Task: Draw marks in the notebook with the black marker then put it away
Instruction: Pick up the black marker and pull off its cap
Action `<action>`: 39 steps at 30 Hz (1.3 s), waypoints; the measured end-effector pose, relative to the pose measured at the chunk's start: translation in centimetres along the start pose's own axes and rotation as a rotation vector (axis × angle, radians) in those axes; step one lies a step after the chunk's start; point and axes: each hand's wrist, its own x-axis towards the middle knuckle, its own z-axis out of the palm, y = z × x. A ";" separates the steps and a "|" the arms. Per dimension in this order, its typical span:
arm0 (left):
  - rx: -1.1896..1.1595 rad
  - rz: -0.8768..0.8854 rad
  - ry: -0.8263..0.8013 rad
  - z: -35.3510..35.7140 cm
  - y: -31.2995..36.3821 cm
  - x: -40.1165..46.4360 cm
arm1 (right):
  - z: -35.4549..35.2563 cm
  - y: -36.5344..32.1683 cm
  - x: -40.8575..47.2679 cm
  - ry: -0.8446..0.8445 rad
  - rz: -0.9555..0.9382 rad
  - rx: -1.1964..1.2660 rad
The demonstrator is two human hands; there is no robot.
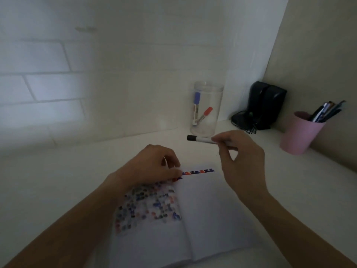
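An open notebook lies on the white desk in front of me. Its left page is covered with coloured marks, and a row of red and blue marks runs along the top of the right page. My left hand rests on the notebook's upper left, fingertips pressing the page. My right hand hovers above the notebook's far right corner, pinching a black-capped marker. The marker is held level with its cap pointing left. Behind it stands a clear jar with a blue marker and a red marker inside.
A pink cup full of pens stands at the right by the side wall. A black device with cables sits in the back corner. A white tiled wall rises behind the desk.
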 end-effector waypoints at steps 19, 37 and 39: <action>0.107 0.405 0.509 -0.3 1.5 -1.6 | -0.4 0.4 -0.9 0.062 0.756 0.934; 0.021 0.402 0.262 0.5 4.3 -2.8 | 0.9 -1.1 -2.3 -0.243 0.568 0.979; -0.045 0.402 0.224 0.6 4.5 -2.6 | 0.9 -1.2 -2.3 -0.250 0.568 0.992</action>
